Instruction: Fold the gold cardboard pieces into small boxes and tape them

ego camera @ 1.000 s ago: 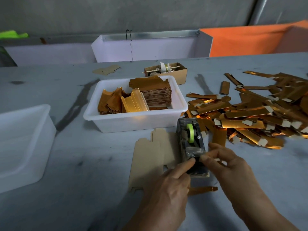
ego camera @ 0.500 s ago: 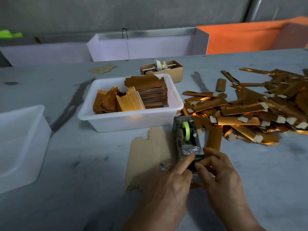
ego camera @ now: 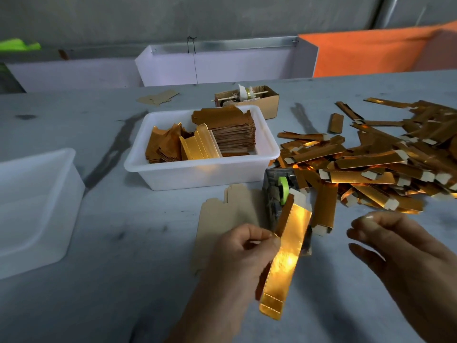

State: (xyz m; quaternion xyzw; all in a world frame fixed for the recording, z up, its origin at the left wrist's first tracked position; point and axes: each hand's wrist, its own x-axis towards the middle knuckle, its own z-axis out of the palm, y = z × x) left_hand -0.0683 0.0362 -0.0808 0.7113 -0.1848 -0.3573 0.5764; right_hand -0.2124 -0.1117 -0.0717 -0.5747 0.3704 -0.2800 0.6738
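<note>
My left hand (ego camera: pixel 237 253) pinches a long folded gold cardboard box (ego camera: pixel 288 253) by its left edge and holds it tilted above the table, in front of the grey tape dispenser (ego camera: pixel 272 194) with its green roll (ego camera: pixel 284 189). To the right, my right hand (ego camera: pixel 395 256) hovers apart from the box, fingers loosely bent; I see nothing in it. A flat brown cardboard blank (ego camera: pixel 222 214) lies left of the dispenser. Stacks of gold blanks (ego camera: pixel 230 129) fill a white tub (ego camera: pixel 197 172).
A big pile of folded gold boxes (ego camera: pixel 371 164) spreads over the right of the table. A white tub (ego camera: pixel 32 206) with nothing visible inside stands at the left. A small cardboard box (ego camera: pixel 269 100) with a spool sits behind the tub. White and orange bins line the back.
Both hands have left the tape dispenser. My left hand has lifted the gold box into view, and my right hand has drawn away to the right.
</note>
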